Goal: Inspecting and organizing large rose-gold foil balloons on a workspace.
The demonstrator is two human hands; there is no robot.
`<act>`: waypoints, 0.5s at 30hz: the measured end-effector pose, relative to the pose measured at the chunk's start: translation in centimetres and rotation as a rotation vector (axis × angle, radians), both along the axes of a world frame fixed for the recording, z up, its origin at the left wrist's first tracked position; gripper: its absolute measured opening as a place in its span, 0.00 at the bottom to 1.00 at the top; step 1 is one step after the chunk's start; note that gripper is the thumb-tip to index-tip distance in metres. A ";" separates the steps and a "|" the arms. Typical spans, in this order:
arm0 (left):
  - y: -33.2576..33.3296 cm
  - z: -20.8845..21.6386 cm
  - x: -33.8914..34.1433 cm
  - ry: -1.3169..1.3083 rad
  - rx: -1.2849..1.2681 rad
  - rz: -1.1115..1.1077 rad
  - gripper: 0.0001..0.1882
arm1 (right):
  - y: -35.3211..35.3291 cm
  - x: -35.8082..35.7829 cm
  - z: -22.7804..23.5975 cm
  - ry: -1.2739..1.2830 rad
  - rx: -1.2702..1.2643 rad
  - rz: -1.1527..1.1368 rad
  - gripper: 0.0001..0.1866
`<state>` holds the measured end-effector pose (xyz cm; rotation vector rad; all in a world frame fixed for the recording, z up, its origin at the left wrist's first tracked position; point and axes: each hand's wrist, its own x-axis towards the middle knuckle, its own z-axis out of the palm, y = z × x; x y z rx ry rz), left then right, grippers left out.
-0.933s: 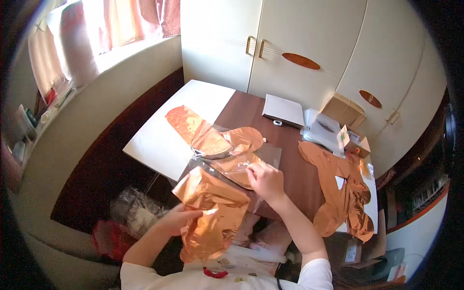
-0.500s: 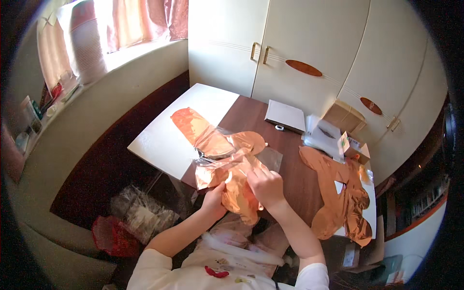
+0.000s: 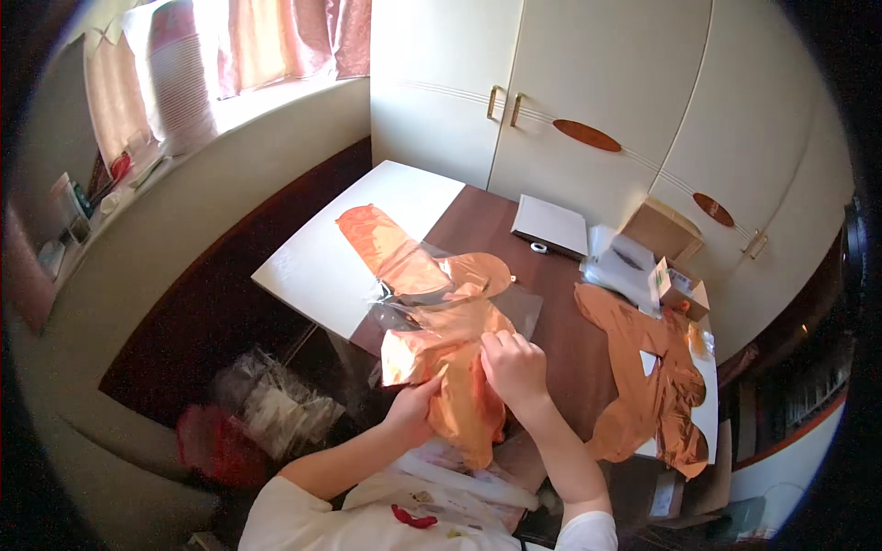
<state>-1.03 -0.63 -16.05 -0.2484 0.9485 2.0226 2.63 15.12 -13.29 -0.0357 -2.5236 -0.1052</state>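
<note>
Copper-orange foil piece (image 3: 464,413) hangs at the near edge of a brown-and-white table (image 3: 571,358), held by the left hand (image 3: 412,410) with its thumb on top. The right hand (image 3: 516,369) curls against its right edge; whether it pinches, I cannot tell. Another foil shape (image 3: 370,241) lies beyond.

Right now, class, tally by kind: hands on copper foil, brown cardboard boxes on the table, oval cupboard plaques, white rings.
Hands on copper foil: 2
Brown cardboard boxes on the table: 2
Oval cupboard plaques: 2
White rings: 1
Total: 7
</note>
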 end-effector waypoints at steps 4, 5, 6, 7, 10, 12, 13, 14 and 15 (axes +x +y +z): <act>-5.1 -4.3 -0.5 0.056 0.064 0.134 0.16 | -1.5 0.2 0.9 0.034 0.080 0.016 0.07; -6.5 -3.6 -0.5 0.055 0.046 0.267 0.15 | -2.4 0.0 0.9 0.062 0.134 0.029 0.07; -8.4 -4.2 -0.9 0.123 0.060 0.360 0.14 | -3.6 0.0 0.6 0.013 0.171 0.064 0.06; -9.8 -4.3 -1.3 0.176 0.063 0.509 0.13 | -4.7 0.0 -0.2 -0.056 0.101 0.140 0.05; -14.7 -4.8 -3.2 0.177 0.057 0.656 0.15 | -7.6 -1.5 -2.7 -0.168 -0.022 0.293 0.05; -15.5 -2.0 -3.7 0.170 0.164 0.754 0.17 | -8.3 -3.8 -4.6 -0.095 -0.039 0.301 0.06; -16.1 -2.1 -4.1 0.173 0.159 0.761 0.17 | -8.3 -4.8 -5.2 -0.028 -0.035 0.267 0.04; -17.1 -2.4 -4.7 0.203 0.305 0.685 0.17 | -8.5 -6.0 -5.3 0.041 -0.033 0.243 0.02; -17.7 -2.9 -5.5 0.230 0.455 0.599 0.17 | -8.7 -6.2 -4.5 -0.090 -0.066 0.161 0.02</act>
